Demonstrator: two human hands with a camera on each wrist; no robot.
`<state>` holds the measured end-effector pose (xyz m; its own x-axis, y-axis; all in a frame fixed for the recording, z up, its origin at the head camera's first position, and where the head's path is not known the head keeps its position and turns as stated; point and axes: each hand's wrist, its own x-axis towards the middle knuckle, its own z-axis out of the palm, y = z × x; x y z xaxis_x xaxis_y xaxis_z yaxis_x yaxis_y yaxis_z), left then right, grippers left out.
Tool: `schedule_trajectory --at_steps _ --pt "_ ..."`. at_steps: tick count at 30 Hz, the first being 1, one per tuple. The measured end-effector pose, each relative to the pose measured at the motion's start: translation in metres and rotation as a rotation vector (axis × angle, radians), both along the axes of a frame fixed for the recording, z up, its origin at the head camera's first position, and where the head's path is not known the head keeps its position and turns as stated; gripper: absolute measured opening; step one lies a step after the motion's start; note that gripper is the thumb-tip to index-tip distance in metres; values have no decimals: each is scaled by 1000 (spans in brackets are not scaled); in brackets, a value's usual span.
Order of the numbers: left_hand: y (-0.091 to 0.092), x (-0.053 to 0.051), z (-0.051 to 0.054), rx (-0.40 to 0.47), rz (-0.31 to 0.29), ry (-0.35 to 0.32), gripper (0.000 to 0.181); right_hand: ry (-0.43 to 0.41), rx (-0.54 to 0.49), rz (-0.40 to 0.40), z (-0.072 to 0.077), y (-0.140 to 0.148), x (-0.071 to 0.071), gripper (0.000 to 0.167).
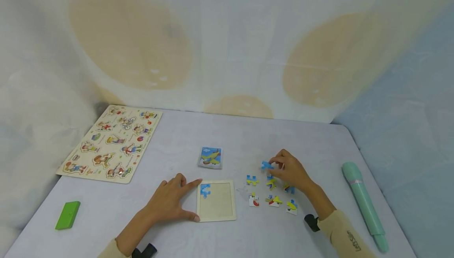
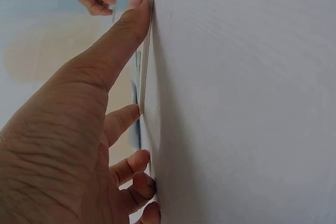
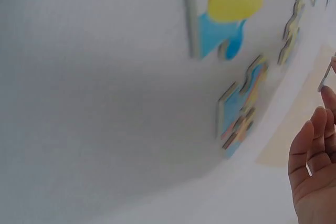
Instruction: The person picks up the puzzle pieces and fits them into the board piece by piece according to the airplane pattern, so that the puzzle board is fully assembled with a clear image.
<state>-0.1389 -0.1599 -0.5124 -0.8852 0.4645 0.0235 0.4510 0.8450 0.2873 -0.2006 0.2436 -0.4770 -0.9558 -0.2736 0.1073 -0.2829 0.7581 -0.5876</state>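
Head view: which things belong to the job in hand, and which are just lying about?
Job in hand:
puzzle tray, left hand at its edge
blue piece, pinched by the right hand
corner piece in the tray
loose pieces
airplane picture, probably the guide

Apparently just lying about:
figure board
green block
mint-green tube

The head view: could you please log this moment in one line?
left hand: touching puzzle tray | right hand: pinching blue piece | tray: one piece in far-left corner

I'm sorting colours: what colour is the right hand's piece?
The piece looks blue; the head view shows it best.
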Motion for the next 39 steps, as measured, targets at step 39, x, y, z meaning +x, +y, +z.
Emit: schedule_trajectory --at_steps 39 --pt "-1 1 1 -5 4 5 105 17 -71 216 -3 -70 25 20"
